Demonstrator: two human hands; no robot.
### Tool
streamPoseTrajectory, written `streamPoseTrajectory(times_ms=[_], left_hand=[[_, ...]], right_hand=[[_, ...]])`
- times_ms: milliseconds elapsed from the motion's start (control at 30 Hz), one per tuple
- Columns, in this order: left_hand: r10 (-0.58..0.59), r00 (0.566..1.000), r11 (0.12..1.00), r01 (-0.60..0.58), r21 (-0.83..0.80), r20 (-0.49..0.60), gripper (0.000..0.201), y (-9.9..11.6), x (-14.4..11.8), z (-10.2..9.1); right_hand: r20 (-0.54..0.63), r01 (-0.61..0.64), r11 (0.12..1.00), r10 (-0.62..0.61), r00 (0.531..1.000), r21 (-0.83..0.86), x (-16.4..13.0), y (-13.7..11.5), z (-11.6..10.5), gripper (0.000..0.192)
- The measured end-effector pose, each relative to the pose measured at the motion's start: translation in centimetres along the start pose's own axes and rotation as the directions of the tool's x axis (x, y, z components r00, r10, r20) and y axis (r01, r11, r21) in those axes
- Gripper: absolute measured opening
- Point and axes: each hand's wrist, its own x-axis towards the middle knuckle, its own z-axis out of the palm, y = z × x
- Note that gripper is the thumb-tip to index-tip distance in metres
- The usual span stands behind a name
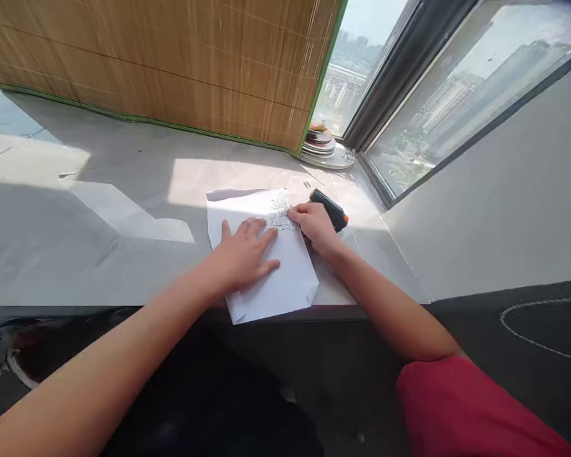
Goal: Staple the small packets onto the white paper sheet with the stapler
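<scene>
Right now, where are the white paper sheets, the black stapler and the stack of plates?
white paper sheets (285, 279): head view, bare lower part of the top sheet.
black stapler (332, 209): head view, its black body beside the orange tip.
stack of plates (324, 151): head view, rim of the plates by the window.

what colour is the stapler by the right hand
Black with an orange tip, seen in the head view: stapler beside right hand.

Left hand (244, 252) flat, fingers spread on white paper sheets (276, 279). Right hand (316, 226) fingertips pinch small printed slip (282, 214); black-orange stapler (330, 210) just behind its knuckles, on grey stone ledge (124, 190).
</scene>
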Motion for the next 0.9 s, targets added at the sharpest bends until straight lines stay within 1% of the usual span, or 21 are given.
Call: streamPoseTrajectory(times_ms=[67,167,300,433,500,533,567,633,700,733,800,900], left_hand=[[-0.007,1.000,1.000,0.007,-0.005,0.001,0.060,-0.1,0.0,0.0],[-0.014,1.000,1.000,0.014,-0.011,0.003,0.060,-0.2,-0.1,0.0],[-0.011,1.000,1.000,0.011,-0.015,-0.001,0.059,-0.2,-0.1,0.1],[-0.006,1.000,1.000,0.006,-0.025,-0.007,0.059,-0.2,-0.1,0.2],[-0.007,1.000,1.000,0.006,-0.030,-0.008,0.058,-0.3,-0.1,0.3],[-0.006,1.000,1.000,0.006,-0.031,-0.010,0.057,-0.3,-0.1,0.3],[-0.005,1.000,1.000,0.005,-0.030,-0.013,0.057,-0.4,-0.1,0.3],[-0.002,1.000,1.000,0.002,-0.029,-0.017,0.056,-0.4,-0.2,0.3],[0.001,1.000,1.000,-0.002,-0.028,-0.024,0.055,-0.4,-0.2,0.3],[0.003,1.000,1.000,-0.003,-0.027,-0.028,0.054,-0.4,-0.2,0.3],[0.005,0.999,1.000,-0.006,-0.027,-0.034,0.054,-0.3,-0.2,0.3],[0.004,0.999,0.999,-0.006,-0.033,-0.035,0.055,-0.3,-0.2,0.4]], right_hand=[[-0.008,0.009,1.000,-0.009,1.000,-0.005,-0.2,-0.1,0.0,0.042],[0.007,0.040,0.999,-0.040,0.999,-0.020,-0.5,-0.2,0.0,0.045],[0.026,0.079,0.995,-0.078,0.997,-0.060,-0.4,0.0,-0.1,0.044],[0.026,0.069,0.993,-0.066,0.997,-0.097,-0.1,0.1,-0.1,0.038],[0.001,0.076,0.987,-0.077,0.997,-0.142,-0.2,-0.2,0.0,0.037],[-0.030,0.096,0.978,-0.104,0.994,-0.187,-0.3,-0.4,0.0,0.036],[-0.068,0.127,0.961,-0.147,0.987,-0.246,-0.5,-0.7,0.0,0.034],[-0.130,0.198,0.903,-0.265,0.956,-0.382,-1.0,-1.1,0.1,0.024],[-0.145,0.260,0.826,-0.376,0.915,-0.500,-1.3,-1.3,0.2,0.014],[-0.128,0.291,0.791,-0.418,0.899,-0.537,-1.4,-1.3,0.3,0.012],[-0.058,0.359,0.746,-0.468,0.882,-0.561,-1.3,-1.1,0.4,0.014],[0.046,0.429,0.729,-0.481,0.875,-0.534,-0.7,-0.6,0.7,0.018]])
